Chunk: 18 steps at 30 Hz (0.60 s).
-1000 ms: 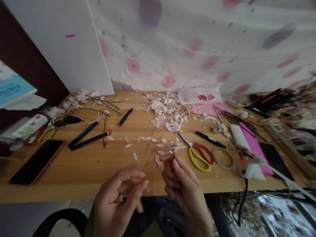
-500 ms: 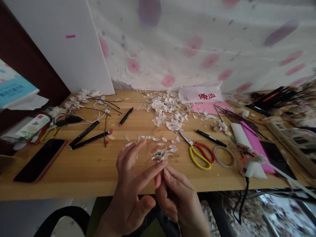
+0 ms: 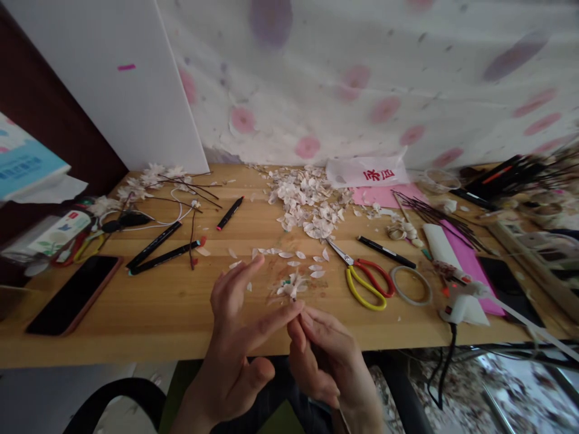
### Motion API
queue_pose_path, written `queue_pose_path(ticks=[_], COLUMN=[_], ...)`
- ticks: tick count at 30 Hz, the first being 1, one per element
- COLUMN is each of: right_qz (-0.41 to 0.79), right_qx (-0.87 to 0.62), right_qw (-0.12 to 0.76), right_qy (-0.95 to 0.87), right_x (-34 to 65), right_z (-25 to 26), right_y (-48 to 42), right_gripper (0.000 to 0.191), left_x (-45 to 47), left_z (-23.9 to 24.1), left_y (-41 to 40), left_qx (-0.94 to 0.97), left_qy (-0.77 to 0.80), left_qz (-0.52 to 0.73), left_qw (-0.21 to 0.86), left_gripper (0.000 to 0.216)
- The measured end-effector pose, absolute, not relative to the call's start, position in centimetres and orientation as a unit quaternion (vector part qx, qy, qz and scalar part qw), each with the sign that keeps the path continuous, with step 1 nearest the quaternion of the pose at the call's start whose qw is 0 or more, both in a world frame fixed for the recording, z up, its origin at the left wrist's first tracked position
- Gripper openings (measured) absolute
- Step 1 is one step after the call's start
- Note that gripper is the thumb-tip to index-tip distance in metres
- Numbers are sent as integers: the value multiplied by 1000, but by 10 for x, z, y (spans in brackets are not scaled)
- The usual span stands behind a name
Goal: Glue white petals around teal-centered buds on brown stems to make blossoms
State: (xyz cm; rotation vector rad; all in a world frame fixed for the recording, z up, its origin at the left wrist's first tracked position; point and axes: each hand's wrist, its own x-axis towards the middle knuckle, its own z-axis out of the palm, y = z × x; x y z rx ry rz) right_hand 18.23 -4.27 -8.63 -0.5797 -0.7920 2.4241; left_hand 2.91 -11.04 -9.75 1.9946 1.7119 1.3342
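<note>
My right hand (image 3: 323, 358) is closed in a pinch on the thin stem of a small white paper flower (image 3: 289, 284), held just above the wooden table (image 3: 158, 307). Fingers spread, my left hand (image 3: 235, 343) reaches in from the left; its forefinger tip touches the stem right under the bloom and it holds nothing. Loose white petals (image 3: 289, 258) lie on the table just beyond the flower. A bigger heap of petals (image 3: 307, 202) sits further back.
Yellow-and-red scissors (image 3: 364, 280), a tape ring (image 3: 411, 285) and a glue gun (image 3: 456, 301) lie to the right. Black markers (image 3: 160, 253), a phone (image 3: 75, 293) and finished flowers (image 3: 149, 178) are on the left. Dark wire stems (image 3: 434, 217) and pink paper (image 3: 465, 259) lie at the right.
My left hand came up from near my lap, opened, and its forefinger now rests under the flower. The flower has dropped a little nearer to me.
</note>
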Motion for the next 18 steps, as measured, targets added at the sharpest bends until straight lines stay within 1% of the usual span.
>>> queue_pose_path(ticks=[6, 10, 13, 18], right_qz=[888, 900, 904, 912], right_qx=[-247, -219, -207, -179], right_qw=[239, 234, 254, 273], right_qy=[-305, -295, -276, -247], right_x=[182, 184, 186, 187], right_z=[-85, -84, -85, -90], right_y=[-43, -42, -40, -41], right_gripper=[41, 38, 36, 34], left_x=[27, 27, 29, 30], left_z=[-97, -99, -102, -105], left_y=[-110, -106, -103, -101], left_qx=[673, 672, 677, 689], left_qy=[581, 591, 593, 601], left_qz=[453, 445, 435, 404], left_qw=[71, 40, 20, 13], left_gripper=[58, 55, 52, 54])
